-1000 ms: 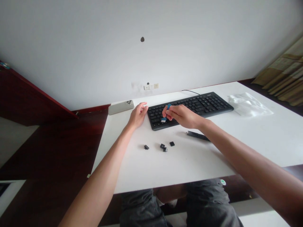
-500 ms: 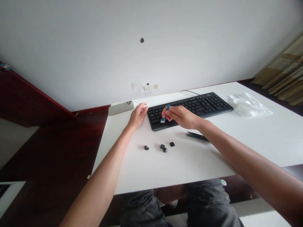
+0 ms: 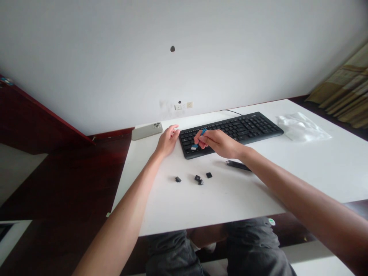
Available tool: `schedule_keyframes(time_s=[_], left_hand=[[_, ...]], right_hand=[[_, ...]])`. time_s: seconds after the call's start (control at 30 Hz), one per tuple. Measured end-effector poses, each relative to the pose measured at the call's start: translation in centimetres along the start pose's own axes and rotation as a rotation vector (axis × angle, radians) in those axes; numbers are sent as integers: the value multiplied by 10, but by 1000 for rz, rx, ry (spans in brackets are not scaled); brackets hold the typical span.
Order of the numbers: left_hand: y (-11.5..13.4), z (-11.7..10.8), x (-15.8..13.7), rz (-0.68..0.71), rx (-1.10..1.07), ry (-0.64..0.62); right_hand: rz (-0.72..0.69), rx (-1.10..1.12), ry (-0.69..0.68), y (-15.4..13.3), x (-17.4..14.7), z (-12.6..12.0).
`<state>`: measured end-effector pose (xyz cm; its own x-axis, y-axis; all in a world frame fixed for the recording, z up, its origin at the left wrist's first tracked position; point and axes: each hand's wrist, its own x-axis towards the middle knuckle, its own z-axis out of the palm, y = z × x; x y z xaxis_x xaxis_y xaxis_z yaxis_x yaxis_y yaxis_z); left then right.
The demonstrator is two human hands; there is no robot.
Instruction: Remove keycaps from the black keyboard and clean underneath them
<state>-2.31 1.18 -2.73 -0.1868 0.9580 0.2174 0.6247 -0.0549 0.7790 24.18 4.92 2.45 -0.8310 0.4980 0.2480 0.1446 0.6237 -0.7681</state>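
Note:
My right hand (image 3: 218,142) is closed round a small blue brush (image 3: 194,147) with pale bristles pointing down to the left. The brush head is over the left keys of a black keyboard (image 3: 247,126), and my fingers hide much of its handle. At the keyboard's left end, my left hand (image 3: 168,141) rests on its side with fingers loosely curved and apart, the thumb by the keyboard's edge. Nearer me on the white table lie several black keycaps (image 3: 209,175). A slim black tool (image 3: 238,165) lies partly under my right forearm.
A phone (image 3: 146,132) lies face down at the table's back left. Right of the keyboard is a crumpled clear plastic bag (image 3: 301,127). The keyboard's cable (image 3: 231,111) runs toward the wall, which has sockets (image 3: 184,106) low down.
My right hand has shifted slightly left and toward me, carrying the brush head toward the keyboard's left edge. My left hand and the keycaps have stayed put.

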Motion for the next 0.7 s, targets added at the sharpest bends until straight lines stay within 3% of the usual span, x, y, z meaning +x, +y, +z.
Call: schedule_keyframes(time_s=[0.7], left_hand=[[0,0,0,9,0,0]], right_hand=[[17,104,-30,1,1,9]])
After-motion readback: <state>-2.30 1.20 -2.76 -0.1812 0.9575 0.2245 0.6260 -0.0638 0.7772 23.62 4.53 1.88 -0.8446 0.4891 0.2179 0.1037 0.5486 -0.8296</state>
